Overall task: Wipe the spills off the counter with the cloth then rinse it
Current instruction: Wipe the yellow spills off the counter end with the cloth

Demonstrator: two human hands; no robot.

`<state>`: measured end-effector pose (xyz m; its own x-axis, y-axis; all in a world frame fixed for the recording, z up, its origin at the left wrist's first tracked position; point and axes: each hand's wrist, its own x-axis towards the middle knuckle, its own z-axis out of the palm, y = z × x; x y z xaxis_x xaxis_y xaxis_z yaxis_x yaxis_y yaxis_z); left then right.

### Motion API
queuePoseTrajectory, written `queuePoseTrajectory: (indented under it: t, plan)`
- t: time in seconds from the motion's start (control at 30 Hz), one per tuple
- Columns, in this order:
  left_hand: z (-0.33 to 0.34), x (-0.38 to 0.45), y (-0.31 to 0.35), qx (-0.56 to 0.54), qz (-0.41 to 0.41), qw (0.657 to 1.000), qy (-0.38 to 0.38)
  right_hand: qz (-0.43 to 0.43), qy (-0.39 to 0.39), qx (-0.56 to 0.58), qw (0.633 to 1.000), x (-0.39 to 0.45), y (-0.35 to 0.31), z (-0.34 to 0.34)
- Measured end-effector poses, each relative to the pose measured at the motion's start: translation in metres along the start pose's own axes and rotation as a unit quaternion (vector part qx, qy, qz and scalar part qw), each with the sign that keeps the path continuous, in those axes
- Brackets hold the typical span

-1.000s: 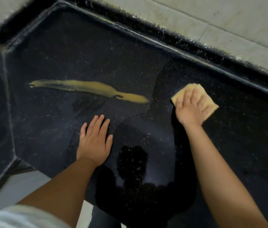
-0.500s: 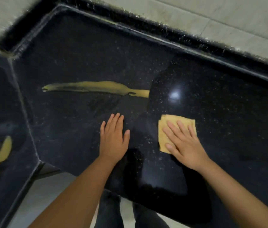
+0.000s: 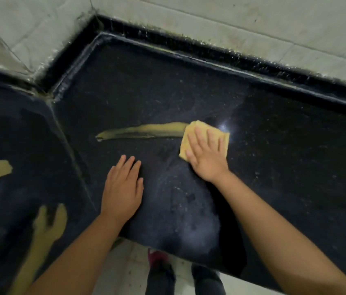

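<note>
I judge the wiping barely begun: my right hand (image 3: 207, 155) presses the folded yellow cloth (image 3: 191, 136) flat, fingers straight, at the right end of the long yellow streak (image 3: 144, 131), which runs leftward beyond my left hand (image 3: 122, 191). More yellow spills (image 3: 48, 223) lie left of that open hand, flat on the black counter (image 3: 284, 145). The rinse is still to come.

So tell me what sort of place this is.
Most likely a home kitchen: a dark speckled stone counter that turns a corner, pale tiled walls behind it, and yellow spills being wiped with a cloth.
</note>
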<state>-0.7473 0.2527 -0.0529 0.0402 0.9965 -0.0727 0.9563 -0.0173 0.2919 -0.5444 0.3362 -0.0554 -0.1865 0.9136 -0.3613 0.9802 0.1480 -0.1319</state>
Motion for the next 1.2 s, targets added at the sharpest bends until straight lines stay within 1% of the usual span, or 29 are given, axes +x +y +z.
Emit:
queuePoseTrajectory:
  t: [0.07, 0.1, 0.13, 0.2, 0.27, 0.3, 0.37, 0.43, 0.5, 0.53, 0.57, 0.63, 0.73, 0.8, 0.83, 0.9, 0.93, 1.03, 1.1, 1.13, 1.17, 1.2]
  plan:
    - [0.000, 0.007, -0.006, -0.003, 0.010, 0.999, -0.033, -0.074, 0.043, -0.042, 0.995, -0.035, -0.011, 0.020]
    - [0.001, 0.007, -0.008, 0.003, 0.018, 0.999, -0.041, -0.100, 0.056, -0.057, 0.992, -0.056, -0.010, 0.030]
    - [0.002, 0.007, -0.009, 0.010, 0.026, 0.999, -0.045, -0.119, 0.053, -0.061, 0.990, -0.077, -0.004, 0.041]
    - [0.003, 0.008, -0.009, 0.010, 0.030, 0.999, -0.043, -0.131, 0.034, -0.082, 0.987, -0.122, 0.016, 0.058]
    - [0.003, 0.008, -0.009, 0.006, 0.024, 0.999, -0.041, -0.143, 0.041, -0.088, 0.985, -0.159, 0.039, 0.064]
    - [0.002, 0.008, -0.009, 0.006, 0.022, 0.999, -0.048, -0.129, 0.036, -0.083, 0.987, -0.170, 0.052, 0.063]
    - [0.003, 0.007, -0.010, 0.004, 0.016, 0.998, -0.055, -0.061, 0.012, -0.073, 0.995, -0.169, 0.069, 0.052]
    - [0.003, 0.008, -0.010, 0.004, 0.008, 0.998, -0.067, 0.050, 0.052, -0.043, 0.996, -0.139, 0.077, 0.038]
    - [0.004, 0.009, -0.010, 0.020, 0.013, 0.997, -0.071, 0.183, 0.058, 0.029, 0.981, -0.091, 0.070, 0.017]
    - [0.003, 0.010, -0.010, 0.028, 0.012, 0.997, -0.070, 0.222, 0.055, 0.059, 0.972, -0.063, 0.063, 0.008]
    - [0.003, 0.011, -0.010, 0.032, 0.015, 0.997, -0.068, 0.240, 0.048, 0.076, 0.967, -0.035, 0.053, -0.001]
    - [0.002, 0.011, -0.010, 0.033, 0.012, 0.997, -0.075, 0.216, 0.038, 0.080, 0.972, 0.012, 0.028, -0.013]
    - [0.004, 0.010, -0.009, 0.023, 0.005, 0.996, -0.083, 0.126, 0.014, 0.056, 0.990, 0.044, -0.014, -0.019]
    - [0.004, 0.010, -0.010, 0.025, 0.000, 0.997, -0.077, 0.067, 0.011, 0.031, 0.997, 0.035, -0.037, -0.012]
    - [0.004, 0.011, -0.009, 0.031, 0.002, 0.996, -0.081, 0.035, 0.021, 0.021, 0.999, 0.023, -0.044, -0.003]
    - [0.003, 0.011, -0.009, 0.033, 0.000, 0.997, -0.074, -0.027, 0.075, -0.008, 0.997, -0.015, -0.049, 0.018]
    - [0.003, 0.011, -0.009, 0.027, -0.002, 0.997, -0.076, -0.044, 0.083, -0.021, 0.995, -0.038, -0.048, 0.029]
    - [0.001, 0.011, -0.009, 0.016, 0.000, 0.997, -0.072, -0.049, 0.041, -0.033, 0.997, -0.106, -0.021, 0.058]
    - [0.000, 0.011, -0.008, 0.018, 0.012, 0.998, -0.060, -0.045, 0.049, -0.037, 0.997, -0.142, 0.009, 0.064]
    - [-0.001, 0.011, -0.007, 0.010, 0.007, 0.998, -0.064, -0.031, 0.048, -0.042, 0.997, -0.151, 0.023, 0.061]
    - [0.000, 0.011, -0.006, 0.000, 0.001, 0.998, -0.070, -0.005, 0.042, -0.043, 0.998, -0.151, 0.035, 0.055]
    - [0.000, 0.010, -0.007, -0.009, -0.002, 0.997, -0.074, 0.031, 0.052, -0.036, 0.998, -0.145, 0.042, 0.049]
